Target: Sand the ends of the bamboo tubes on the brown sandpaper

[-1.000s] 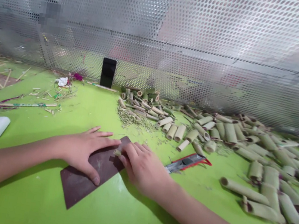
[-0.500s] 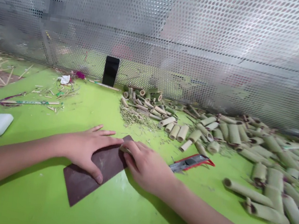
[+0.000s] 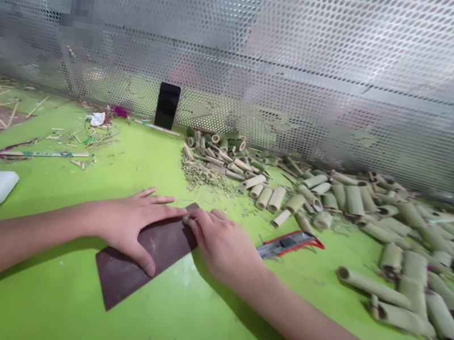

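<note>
Green bench, near side: left hand lies flat, pinning a brown abrasive sheet; right hand pinches a bamboo piece at its far corner. Skin could scrape on the grit if it slips.

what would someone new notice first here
At the centre of the bright green table, the left hand lies flat on a dark brown sheet, and the right hand pinches a small bamboo piece at its far corner. To the right sprawls a big heap of cut bamboo tubes.
</note>
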Demonstrator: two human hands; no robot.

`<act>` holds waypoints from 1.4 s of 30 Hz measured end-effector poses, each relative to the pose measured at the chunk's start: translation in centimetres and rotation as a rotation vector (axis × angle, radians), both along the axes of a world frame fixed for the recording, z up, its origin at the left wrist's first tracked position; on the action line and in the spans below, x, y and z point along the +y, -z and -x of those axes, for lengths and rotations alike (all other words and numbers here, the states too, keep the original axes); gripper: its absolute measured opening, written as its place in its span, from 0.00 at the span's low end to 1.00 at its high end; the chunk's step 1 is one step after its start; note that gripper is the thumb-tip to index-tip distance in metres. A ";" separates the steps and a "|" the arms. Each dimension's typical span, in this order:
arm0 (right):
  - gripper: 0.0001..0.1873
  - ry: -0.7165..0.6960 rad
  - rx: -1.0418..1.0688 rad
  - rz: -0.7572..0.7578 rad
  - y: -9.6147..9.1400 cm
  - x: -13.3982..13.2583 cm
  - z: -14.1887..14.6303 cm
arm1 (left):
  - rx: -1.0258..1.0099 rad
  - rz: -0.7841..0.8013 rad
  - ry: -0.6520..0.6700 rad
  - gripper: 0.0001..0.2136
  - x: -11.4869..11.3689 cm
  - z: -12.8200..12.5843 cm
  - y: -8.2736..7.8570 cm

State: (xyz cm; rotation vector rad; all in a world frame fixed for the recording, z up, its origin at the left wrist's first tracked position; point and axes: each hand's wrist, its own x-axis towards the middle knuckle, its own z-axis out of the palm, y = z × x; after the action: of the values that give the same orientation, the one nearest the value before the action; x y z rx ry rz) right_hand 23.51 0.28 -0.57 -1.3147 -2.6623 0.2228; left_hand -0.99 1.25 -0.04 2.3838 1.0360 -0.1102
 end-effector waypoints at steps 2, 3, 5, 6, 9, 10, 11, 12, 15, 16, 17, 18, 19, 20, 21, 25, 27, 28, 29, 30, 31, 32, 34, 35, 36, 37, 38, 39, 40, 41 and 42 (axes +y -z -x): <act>0.12 0.043 -0.026 0.000 0.1 -0.6 0.3 | 0.010 0.002 -0.004 0.55 0.0 0.1 0.1; 0.10 0.036 -0.019 0.008 0.3 -1.0 0.4 | 0.018 0.004 -0.012 0.55 0.0 0.1 0.1; 0.08 -0.060 0.010 0.028 0.5 -1.8 0.7 | 0.037 0.011 -0.029 0.55 0.0 0.2 0.2; 0.08 -0.135 0.021 0.039 0.6 -2.1 0.8 | 0.045 0.016 -0.033 0.55 0.0 0.2 0.2; 0.07 -0.220 0.029 0.044 0.5 -2.0 0.8 | 0.045 0.020 -0.037 0.55 -0.1 0.2 0.1; 0.07 -0.170 0.022 0.040 0.4 -1.8 0.7 | 0.040 0.015 -0.035 0.55 -0.1 0.2 0.1; 0.06 -0.107 0.015 0.035 0.2 -1.6 0.6 | 0.035 0.009 -0.035 0.55 -0.1 0.2 0.0; 0.05 -0.056 -0.001 0.028 0.1 -1.4 0.6 | 0.031 0.005 -0.034 0.55 -0.1 0.2 0.0; 0.05 -0.214 -0.046 0.031 -0.1 -1.6 0.6 | 0.034 0.005 -0.022 0.54 -0.1 0.2 0.1; 0.06 -0.263 -0.062 0.041 -0.2 -1.8 0.7 | 0.037 0.005 -0.024 0.54 -0.1 0.2 0.2; 0.06 -0.246 -0.076 0.055 -0.3 -1.9 0.7 | 0.039 0.004 -0.027 0.54 -0.1 0.2 0.2; 0.06 -0.198 -0.091 0.064 -0.4 -2.0 0.8 | 0.038 0.002 -0.029 0.54 -0.1 0.2 0.3; 0.06 -0.138 -0.102 0.076 -0.5 -2.1 0.8 | 0.036 -0.002 -0.032 0.54 -0.1 0.2 0.3; 0.06 -0.100 -0.106 0.086 -0.6 -2.1 0.8 | 0.034 -0.005 -0.034 0.54 -0.1 0.2 0.3; 0.06 -0.106 -0.108 0.094 -0.6 -2.2 0.8 | 0.035 -0.006 -0.033 0.54 -0.1 0.2 0.3; 0.08 -0.247 -0.119 0.123 -0.7 -2.2 0.9 | 0.028 -0.004 -0.021 0.54 0.0 0.2 0.2; 0.10 -0.119 -0.146 0.109 -0.9 -2.1 1.0 | 0.016 -0.008 -0.024 0.54 0.0 0.2 0.3; 0.10 -0.055 -0.159 0.101 -1.0 -2.1 1.1 | 0.015 -0.007 -0.030 0.55 0.1 0.2 0.3; 0.10 -0.063 -0.172 0.102 -1.1 -2.2 1.1 | 0.020 -0.001 -0.036 0.55 0.1 0.2 0.4; 0.10 -0.143 -0.180 0.107 -1.2 -2.3 1.2 | 0.029 0.009 -0.039 0.55 0.0 0.3 0.4; 0.10 -0.215 -0.182 0.115 -1.2 -2.4 1.2 | 0.037 0.017 -0.042 0.55 0.0 0.3 0.4; 0.10 -0.277 -0.181 0.118 -1.2 -2.5 1.1 | 0.040 0.021 -0.045 0.55 0.0 0.3 0.4; 0.10 -0.188 -0.168 0.116 -1.3 -2.5 1.0 | 0.032 0.015 -0.045 0.55 0.0 0.3 0.3; 0.10 -0.119 -0.160 0.111 -1.3 -2.5 1.0 | 0.021 0.006 -0.041 0.55 0.0 0.3 0.3; 0.10 -0.062 -0.162 0.106 -1.3 -2.6 1.0 | 0.009 0.000 -0.029 0.54 0.0 0.3 0.2; 0.09 -0.079 -0.158 0.103 -1.3 -2.6 1.0 | 0.000 -0.002 -0.008 0.52 0.0 0.2 0.2; 0.08 -0.150 -0.165 0.109 -1.3 -2.7 1.0 | -0.009 -0.001 0.016 0.51 0.0 0.2 0.1; 0.08 -0.218 -0.170 0.117 -1.4 -2.7 1.0 | -0.020 0.001 0.037 0.49 0.1 0.2 0.1; 0.09 -0.268 -0.179 0.122 -1.4 -2.7 1.1 | -0.032 -0.001 0.049 0.48 0.1 0.1 0.1; 0.08 -0.246 -0.183 0.128 -1.5 -2.7 1.1 | -0.044 -0.004 0.053 0.48 0.1 0.1 0.1; 0.09 -0.176 -0.191 0.117 -1.6 -2.7 1.1 | -0.055 -0.011 0.048 0.49 0.1 0.1 0.1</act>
State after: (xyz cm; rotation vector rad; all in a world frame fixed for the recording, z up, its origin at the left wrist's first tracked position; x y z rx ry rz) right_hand 22.40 -2.38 1.02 -1.1874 -2.9722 0.2931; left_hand -1.11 1.39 -0.15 2.4084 0.9560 -0.0563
